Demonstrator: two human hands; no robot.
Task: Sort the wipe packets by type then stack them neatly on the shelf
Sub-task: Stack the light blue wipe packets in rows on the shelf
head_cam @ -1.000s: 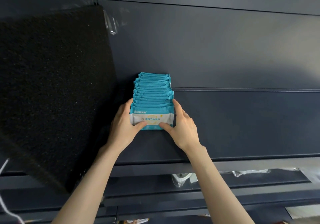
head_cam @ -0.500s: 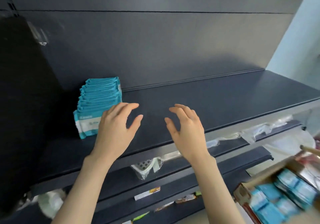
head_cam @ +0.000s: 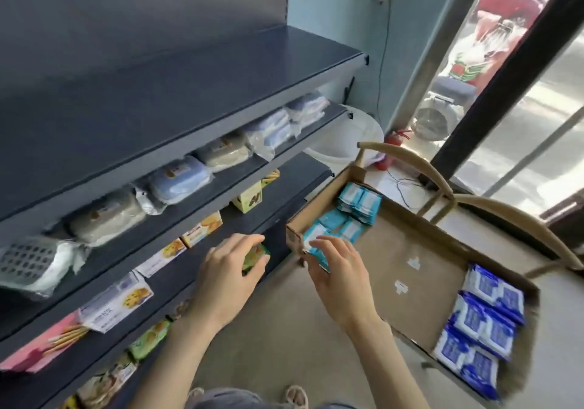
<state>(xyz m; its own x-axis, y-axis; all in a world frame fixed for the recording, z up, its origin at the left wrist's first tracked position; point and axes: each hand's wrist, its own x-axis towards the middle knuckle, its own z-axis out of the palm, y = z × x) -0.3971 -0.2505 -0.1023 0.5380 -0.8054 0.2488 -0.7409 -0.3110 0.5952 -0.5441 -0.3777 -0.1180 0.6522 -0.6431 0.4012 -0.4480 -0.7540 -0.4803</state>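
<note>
Two hands hang by a box of wipe packets.
The left hand and right hand have loose, spread fingers and hold nothing. Teal packets lie at one end of the cardboard box, blue packets at the other, beside the shelves.

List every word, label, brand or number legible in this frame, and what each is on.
No text is legible; the frame is motion-blurred.
Teal wipe packets in the cardboard box: white label panels, print blurred.
Dark blue wipe packets: white print, unreadable.
Biscuit boxes: lettering too small and blurred.
</note>
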